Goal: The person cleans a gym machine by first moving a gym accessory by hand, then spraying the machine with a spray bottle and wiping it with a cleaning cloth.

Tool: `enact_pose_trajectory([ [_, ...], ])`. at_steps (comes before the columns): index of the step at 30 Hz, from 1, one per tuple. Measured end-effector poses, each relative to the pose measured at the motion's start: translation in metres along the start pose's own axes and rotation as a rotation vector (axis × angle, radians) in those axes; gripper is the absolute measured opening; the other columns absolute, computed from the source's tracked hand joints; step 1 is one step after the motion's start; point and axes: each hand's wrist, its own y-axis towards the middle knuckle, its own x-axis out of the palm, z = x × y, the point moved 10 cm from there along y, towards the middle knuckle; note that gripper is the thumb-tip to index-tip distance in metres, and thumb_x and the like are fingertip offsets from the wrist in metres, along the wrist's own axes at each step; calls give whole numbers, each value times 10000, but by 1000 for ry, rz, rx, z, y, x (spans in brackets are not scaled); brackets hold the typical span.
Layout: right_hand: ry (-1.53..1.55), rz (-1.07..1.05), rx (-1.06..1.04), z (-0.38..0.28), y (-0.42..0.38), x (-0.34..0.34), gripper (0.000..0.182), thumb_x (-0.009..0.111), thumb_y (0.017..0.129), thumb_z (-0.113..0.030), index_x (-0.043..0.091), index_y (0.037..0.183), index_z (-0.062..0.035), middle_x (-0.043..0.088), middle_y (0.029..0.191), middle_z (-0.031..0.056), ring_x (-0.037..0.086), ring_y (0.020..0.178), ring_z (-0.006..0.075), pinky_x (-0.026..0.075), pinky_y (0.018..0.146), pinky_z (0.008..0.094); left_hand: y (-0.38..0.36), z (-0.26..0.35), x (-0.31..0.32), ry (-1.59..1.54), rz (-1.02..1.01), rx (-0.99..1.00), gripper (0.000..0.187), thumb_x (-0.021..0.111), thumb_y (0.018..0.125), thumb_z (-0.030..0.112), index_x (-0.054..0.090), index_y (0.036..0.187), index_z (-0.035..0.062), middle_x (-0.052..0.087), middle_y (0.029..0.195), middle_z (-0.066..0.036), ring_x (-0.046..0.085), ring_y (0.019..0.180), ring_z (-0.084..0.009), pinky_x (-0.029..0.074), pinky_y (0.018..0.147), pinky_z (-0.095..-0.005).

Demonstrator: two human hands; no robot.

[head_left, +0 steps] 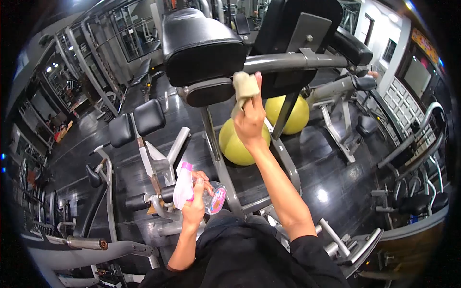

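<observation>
My right hand (250, 120) is stretched forward, its fingers closed on a pale yellow cloth (246, 86). The cloth is against or close to the grey metal bar (283, 62) of a gym machine, beside its black padded seat (204, 53) and a smaller black pad (210, 92). Low in front of my body, my left hand (196, 201) is wrapped round a spray bottle with a white and pink head (183, 187) and a clear body with a pink label (217, 200).
Two yellow-green exercise balls (237, 146) lie under the machine frame. A bench with black pads (149, 116) stands at the left, and another machine (336, 91) at the right. Metal handles (86, 242) are at the lower left. The floor (326, 182) is dark and shiny.
</observation>
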Motion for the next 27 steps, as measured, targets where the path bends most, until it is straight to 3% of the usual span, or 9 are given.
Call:
enact_pose_trajectory([
  [4, 37, 48, -249, -53, 48, 2, 288, 500, 722, 59, 584, 997, 66, 350, 1377, 281, 267, 1332, 404, 278, 1064, 470, 1, 1, -1, 24, 76, -49, 96, 473, 941, 115, 448, 922, 24, 504, 834, -108, 544, 552, -152, 462, 602, -295],
  [7, -207, -124, -335, -80, 69, 26, 27, 567, 768, -111, 593, 771, -103, 405, 1395, 141, 367, 1297, 338, 251, 1081, 463, 3, 0, 0, 21, 69, -71, 87, 479, 934, 105, 449, 922, 25, 507, 840, -111, 546, 551, -152, 469, 607, -298],
  [10, -234, -253, -421, -71, 46, 30, 46, 581, 746, -124, 600, 784, -106, 455, 1359, 108, 403, 1274, 305, 261, 1077, 458, 4, 3, -2, 19, 72, -85, 77, 483, 929, 96, 449, 926, 27, 509, 844, -111, 546, 550, -153, 477, 616, -310],
  [15, -138, -285, -261, -36, 15, 4, 72, 617, 670, -55, 582, 721, -91, 504, 1315, 101, 502, 1197, 280, 478, 905, 368, 8, 1, 2, -7, -31, -125, 77, 462, 928, 35, 448, 1002, 18, 513, 869, -138, 551, 603, -145, 469, 644, -294],
  [18, -201, -391, -228, -31, 8, -4, 83, 625, 662, -68, 551, 698, -71, 500, 1313, 129, 535, 1164, 267, 512, 830, 328, 10, -8, 9, -23, -69, -204, 85, 466, 924, 30, 453, 1007, 14, 516, 876, -147, 553, 608, -147, 468, 640, -289],
  [20, -175, -399, -213, -33, 13, -15, 109, 608, 647, -17, 520, 708, -36, 464, 1341, 156, 565, 1119, 277, 521, 776, 318, 13, -8, 19, -44, -122, -216, 86, 473, 922, 30, 455, 1004, 11, 520, 878, -149, 555, 615, -147, 469, 634, -286],
  [23, -63, -452, 93, -12, 10, -28, 205, 551, 597, 47, 518, 796, 10, 368, 1406, 184, 563, 1073, 341, 506, 777, 347, 17, -6, 33, -69, -192, -230, 90, 490, 916, 30, 460, 996, 3, 528, 883, -150, 558, 622, -148, 472, 614, -279],
  [26, -49, -253, 255, -13, 1, -74, 271, 591, 704, 27, 581, 975, 21, 407, 1350, 243, 556, 1035, 400, 474, 848, 374, 20, -19, 48, -106, -256, -273, 108, 533, 899, 33, 471, 976, -10, 541, 887, -145, 554, 618, -145, 475, 575, -268],
  [27, -56, -221, 329, -9, -16, -90, 312, 588, 769, -8, 551, 1077, 27, 444, 1314, 220, 516, 1110, 362, 417, 916, 376, 19, -24, 55, -94, -306, -277, 110, 541, 893, 28, 476, 972, -14, 546, 890, -144, 551, 616, -138, 474, 574, -262],
])
